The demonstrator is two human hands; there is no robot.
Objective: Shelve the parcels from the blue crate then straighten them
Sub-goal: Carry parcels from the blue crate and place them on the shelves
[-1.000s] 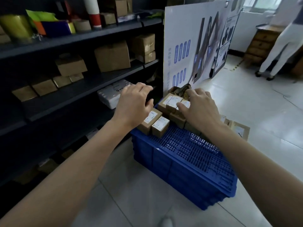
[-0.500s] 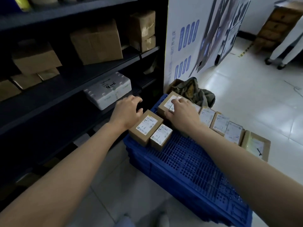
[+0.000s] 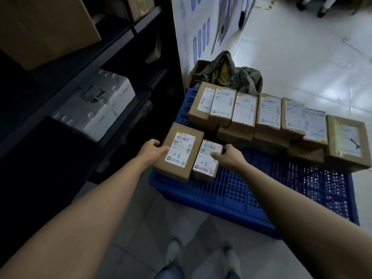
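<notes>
Left hand (image 3: pixel 153 151) grasps left edge of big box (image 3: pixel 181 156), thumb on top. Right hand (image 3: pixel 229 158) pinches small box (image 3: pixel 207 160), thumb on label, fingers at right side. Both boxes sit touching at near-left corner of crate (image 3: pixel 241 194); other parcels (image 3: pixel 247 111) stacked along crate's far edge. Step, as judged: lift pair off crate. Squeeze boxes together as one block, work fingers under bottoms, lift level so small box cannot slip, swing left of crate to shelf (image 3: pixel 120 39), avoiding foam box (image 3: pixel 96 109).

Dark shelving (image 3: pixel 128 39) beside glossy pale tiled floor (image 3: pixel 302 63)
</notes>
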